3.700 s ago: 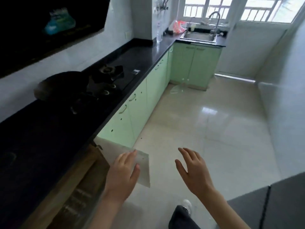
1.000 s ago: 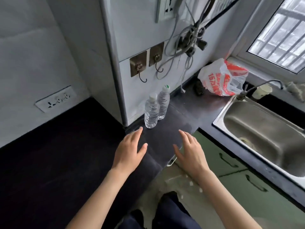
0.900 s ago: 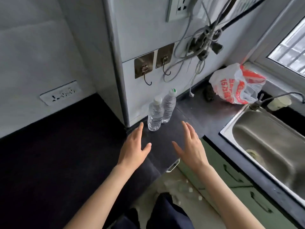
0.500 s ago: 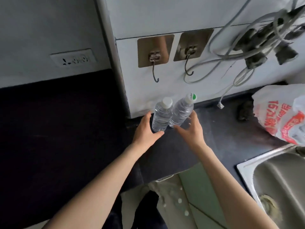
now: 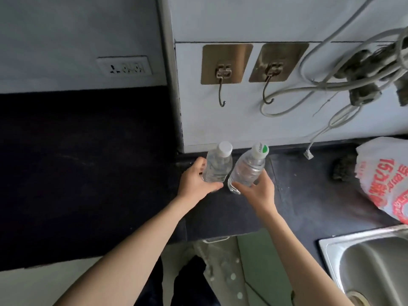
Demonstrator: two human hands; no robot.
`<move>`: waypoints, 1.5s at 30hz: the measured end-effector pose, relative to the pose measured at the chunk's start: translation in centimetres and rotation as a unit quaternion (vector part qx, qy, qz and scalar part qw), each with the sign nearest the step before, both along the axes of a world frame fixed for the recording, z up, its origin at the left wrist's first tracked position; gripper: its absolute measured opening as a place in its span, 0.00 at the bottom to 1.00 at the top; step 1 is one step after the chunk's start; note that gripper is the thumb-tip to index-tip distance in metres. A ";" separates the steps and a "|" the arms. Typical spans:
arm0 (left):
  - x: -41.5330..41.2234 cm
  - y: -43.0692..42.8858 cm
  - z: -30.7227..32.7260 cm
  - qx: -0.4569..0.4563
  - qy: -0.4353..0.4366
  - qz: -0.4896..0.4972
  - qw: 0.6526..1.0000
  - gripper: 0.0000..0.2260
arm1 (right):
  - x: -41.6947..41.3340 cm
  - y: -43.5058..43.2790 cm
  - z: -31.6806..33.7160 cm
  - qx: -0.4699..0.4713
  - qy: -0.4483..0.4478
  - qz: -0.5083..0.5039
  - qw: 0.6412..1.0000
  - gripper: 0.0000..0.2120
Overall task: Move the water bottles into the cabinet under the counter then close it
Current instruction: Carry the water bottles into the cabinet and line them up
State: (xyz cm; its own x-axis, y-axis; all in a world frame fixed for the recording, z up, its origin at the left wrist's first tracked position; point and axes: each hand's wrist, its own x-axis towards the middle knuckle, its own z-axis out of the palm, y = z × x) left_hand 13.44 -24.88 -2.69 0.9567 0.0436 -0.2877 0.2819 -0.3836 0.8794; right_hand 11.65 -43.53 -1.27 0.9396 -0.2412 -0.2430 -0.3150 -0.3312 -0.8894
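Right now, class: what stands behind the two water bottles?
A white wall panel with two adhesive hooks above the black counter. The water bottles, gripped by the left hand and right hand, cover the counter strip directly behind them.

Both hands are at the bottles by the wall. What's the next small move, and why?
Probably lift both bottles clear of the counter. The left hand is curled round the white-capped bottle, the right hand round the tilted green-capped bottle, and both bottles are low by the wall; with both grips set, raising them comes before carrying them away.
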 end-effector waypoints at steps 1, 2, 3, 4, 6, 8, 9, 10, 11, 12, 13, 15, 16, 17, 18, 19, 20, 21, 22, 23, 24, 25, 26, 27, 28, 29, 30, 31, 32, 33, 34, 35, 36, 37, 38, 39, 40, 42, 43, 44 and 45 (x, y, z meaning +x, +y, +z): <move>-1.3 0.8 0.2 -0.002 0.008 0.010 1.000 0.26 | -1.0 0.3 0.3 -0.002 0.005 0.013 1.000 0.21; -2.7 1.8 0.5 -0.007 0.015 0.024 1.000 0.26 | -1.9 0.8 0.7 -0.002 0.009 0.028 1.000 0.21; -4.2 2.9 0.9 -0.014 0.021 0.042 0.999 0.26 | -2.7 1.5 1.2 -0.003 0.011 0.049 0.999 0.21; -5.7 4.2 1.4 -0.022 0.021 0.061 0.998 0.26 | -3.4 2.3 1.6 -0.003 0.008 0.076 0.997 0.22; -8.3 6.9 2.5 -0.035 0.019 0.104 0.994 0.26 | -4.2 4.6 2.7 0.013 0.000 0.135 0.991 0.23; -10.7 9.8 4.0 -0.045 0.015 0.161 0.986 0.23 | -4.7 7.9 4.2 0.037 -0.006 0.191 0.981 0.24; -11.8 11.3 4.9 -0.051 0.010 0.191 0.980 0.22 | -4.9 9.8 5.0 0.051 -0.011 0.217 0.975 0.24; -13.0 12.8 5.9 -0.055 0.003 0.219 0.974 0.20 | -5.1 11.8 5.9 0.066 -0.018 0.244 0.967 0.23; -14.1 14.4 7.0 -0.058 -0.003 0.249 0.967 0.19 | -5.4 14.0 6.7 0.080 -0.024 0.271 0.959 0.22; -15.4 15.9 8.2 -0.064 -0.013 0.275 0.959 0.17 | -5.8 16.2 7.6 0.092 -0.031 0.298 0.950 0.21; -16.8 17.6 9.2 -0.074 -0.024 0.303 0.950 0.15 | -6.4 18.4 8.5 0.103 -0.037 0.325 0.940 0.20; -20.1 20.8 11.2 -0.088 -0.047 0.363 0.926 0.12 | -8.0 22.8 10.5 0.130 -0.048 0.376 0.916 0.19; -22.1 22.4 12.1 -0.084 -0.058 0.401 0.911 0.12 | -9.1 24.9 11.4 0.140 -0.053 0.402 0.903 0.18; -24.4 23.9 12.8 -0.080 -0.067 0.436 0.894 0.11 | -10.3 27.0 12.3 0.145 -0.059 0.428 0.890 0.18; -26.9 25.4 13.4 -0.075 -0.074 0.464 0.879 0.09 | -11.8 29.1 13.1 0.148 -0.063 0.455 0.876 0.18; -29.8 26.7 13.9 -0.076 -0.086 0.487 0.866 0.08 | -13.6 31.2 13.7 0.153 -0.064 0.481 0.861 0.18; -32.8 27.9 14.3 -0.078 -0.100 0.507 0.852 0.09 | -15.5 33.2 14.2 0.157 -0.063 0.504 0.847 0.18; -35.8 29.0 14.4 -0.086 -0.109 0.531 0.836 0.11 | -17.7 35.1 14.3 0.157 -0.058 0.525 0.834 0.17; -39.1 29.8 14.4 -0.087 -0.112 0.555 0.820 0.11 | -20.0 36.9 14.2 0.156 -0.050 0.548 0.820 0.17; -42.4 30.6 14.0 -0.092 -0.109 0.582 0.801 0.11 | -22.6 38.6 13.7 0.153 -0.036 0.568 0.807 0.17; -45.8 31.1 13.6 -0.095 -0.101 0.609 0.781 0.12 | -25.3 40.1 13.1 0.147 -0.022 0.589 0.794 0.17; -49.3 31.6 13.0 -0.100 -0.093 0.638 0.758 0.13 | -28.2 41.4 12.2 0.138 -0.011 0.608 0.782 0.17; -52.8 31.9 12.2 -0.101 -0.080 0.663 0.738 0.14 | -31.2 42.7 11.2 0.127 -0.001 0.626 0.770 0.17; -56.4 32.1 11.4 -0.104 -0.069 0.682 0.720 0.15 | -34.2 43.7 10.1 0.116 0.010 0.641 0.759 0.17; -59.9 32.3 10.7 -0.102 -0.055 0.698 0.706 0.16 | -37.2 44.8 9.1 0.106 0.021 0.654 0.749 0.16; -63.5 32.5 9.8 -0.096 -0.040 0.716 0.691 0.15 | -40.2 45.8 8.1 0.095 0.034 0.667 0.738 0.15; -67.0 32.7 9.2 -0.086 -0.024 0.733 0.675 0.15 | -43.3 46.8 7.2 0.085 0.039 0.680 0.727 0.15; -70.3 33.0 8.6 -0.077 -0.013 0.749 0.658 0.15 | -46.1 48.0 6.3 0.075 0.041 0.692 0.717 0.15; -73.4 33.3 8.2 -0.072 -0.003 0.763 0.642 0.15 | -48.6 49.3 5.6 0.068 0.043 0.701 0.709 0.15; -76.2 33.7 8.1 -0.070 0.003 0.777 0.626 0.15 | -51.0 50.8 5.2 0.062 0.049 0.708 0.701 0.16; -78.9 34.2 8.2 -0.070 0.005 0.790 0.610 0.15 | -53.4 52.5 5.1 0.055 0.056 0.720 0.689 0.16; -81.3 35.0 8.4 -0.068 0.005 0.801 0.594 0.15 | -55.7 54.2 5.4 0.049 0.059 0.733 0.676 0.17; -83.5 35.9 8.7 -0.064 0.002 0.811 0.582 0.14 | -57.8 56.0 5.7 0.046 0.058 0.744 0.664 0.17; -85.5 37.1 9.1 -0.060 -0.001 0.819 0.571 0.14 | -59.7 57.8 6.1 0.047 0.053 0.752 0.656 0.17; -87.3 38.4 9.4 -0.054 -0.001 0.824 0.564 0.14 | -61.4 59.7 6.6 0.047 0.046 0.756 0.651 0.18; -88.8 39.8 9.6 -0.046 0.003 0.829 0.558 0.14 | -62.9 61.5 6.9 0.048 0.044 0.760 0.647 0.18; -90.1 41.4 9.7 -0.038 0.007 0.832 0.553 0.15 | -64.2 63.3 7.1 0.049 0.044 0.764 0.642 0.18; -92.2 44.6 9.3 -0.032 0.009 0.839 0.543 0.16 | -66.4 67.1 7.0 0.051 0.049 0.771 0.633 0.18; -92.9 46.2 8.9 -0.035 0.009 0.843 0.537 0.17 | -67.3 69.0 6.7 0.048 0.051 0.773 0.631 0.18; -93.4 47.9 8.5 -0.040 0.013 0.848 0.529 0.17 | -68.1 70.9 6.4 0.044 0.051 0.776 0.628 0.18; -93.9 49.6 7.9 -0.048 0.018 0.852 0.521 0.16 | -68.7 72.9 6.0 0.039 0.049 0.778 0.625 0.18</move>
